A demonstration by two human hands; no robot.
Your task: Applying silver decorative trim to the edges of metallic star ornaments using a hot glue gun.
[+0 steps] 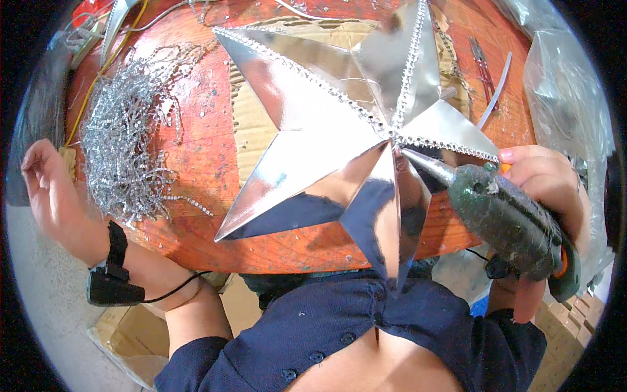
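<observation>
A large shiny silver star (326,137) with bead trim along its ridges lies on the orange table (202,157), one point hanging over the near edge. My right hand (545,186) grips a dark green glue gun (509,222); its metal nozzle touches the star's centre ridge. My left hand (49,189) rests at the table's left edge, fingers loosely curled and holding nothing, next to a tangled heap of silver bead strands (127,144). A black strap with a small device sits on my left wrist.
Cardboard sheet (251,124) lies under the star. A white glue stick (496,91) and thin dark tools (482,62) lie at the far right. Clear plastic bags (568,85) are piled on the right. Cardboard boxes sit on the floor below.
</observation>
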